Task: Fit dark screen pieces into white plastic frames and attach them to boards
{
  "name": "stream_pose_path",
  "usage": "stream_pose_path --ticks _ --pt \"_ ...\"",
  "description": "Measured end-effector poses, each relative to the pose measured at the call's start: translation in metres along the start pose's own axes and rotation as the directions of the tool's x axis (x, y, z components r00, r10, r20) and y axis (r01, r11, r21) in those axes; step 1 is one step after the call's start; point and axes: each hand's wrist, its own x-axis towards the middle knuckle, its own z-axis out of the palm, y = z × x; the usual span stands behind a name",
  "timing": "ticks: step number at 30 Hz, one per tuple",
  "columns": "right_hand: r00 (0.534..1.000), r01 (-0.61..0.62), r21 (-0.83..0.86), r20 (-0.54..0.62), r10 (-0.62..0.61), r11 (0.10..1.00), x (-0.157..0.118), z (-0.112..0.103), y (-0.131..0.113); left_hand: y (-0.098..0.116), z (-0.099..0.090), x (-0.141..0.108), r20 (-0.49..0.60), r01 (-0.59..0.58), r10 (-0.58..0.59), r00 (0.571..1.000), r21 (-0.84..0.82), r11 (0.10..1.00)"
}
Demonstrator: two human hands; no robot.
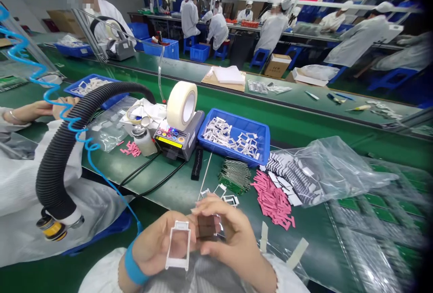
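A white rectangular frame (178,246) lies upright in my left hand (154,243), which wears a blue wristband (134,263) and has its fingers curled round the frame's back. Beside it, my right hand (233,234) grips a dark, see-through rectangular piece (207,226) between thumb and fingers. The two hands nearly meet. Beyond them on the green bench are a few loose white frames (230,200), a stack of thin green boards (235,176) and a heap of pink strips (272,200).
A blue bin (267,137) of white frames stands beside a tape dispenser (179,142). A black hose (50,167) arches at left, near a co-worker's hands (37,110). Plastic-wrapped green boards (382,214) and black-and-white pieces (294,173) are on the right.
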Motion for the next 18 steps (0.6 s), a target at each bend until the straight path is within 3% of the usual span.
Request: stream_pose_path --ticks 3,6,9,12,15,18 --pt "0.999 -0.047 0.275 0.007 0.047 0.960 -0.001 0.009 0.003 -0.011 -0.004 0.001 0.074 -0.054 0.057 0.996 -0.041 0.998" --pt "1.000 -0.013 0.299 -0.004 0.016 0.954 -0.001 0.014 0.005 -0.017 -0.002 0.002 0.122 -0.112 0.127 0.984 -0.121 0.986" --pt "1.000 0.013 0.131 0.001 -0.013 0.991 -0.001 0.009 0.000 -0.014 0.004 0.002 0.121 -0.153 0.172 0.978 -0.157 0.976" --pt "0.995 0.081 -0.138 -0.039 -0.087 0.987 -0.001 -0.002 -0.012 -0.005 0.009 -0.001 0.102 -0.170 0.175 0.979 -0.055 0.984" --pt "0.974 0.169 -0.465 -0.058 -0.220 0.869 -0.001 -0.011 -0.026 0.002 0.012 -0.003 0.081 -0.161 0.154 0.985 0.097 0.982" --pt "0.961 0.163 -0.669 -0.058 -0.270 0.725 0.000 -0.013 -0.034 0.004 0.012 -0.005 0.070 -0.122 0.111 0.991 0.178 0.976"
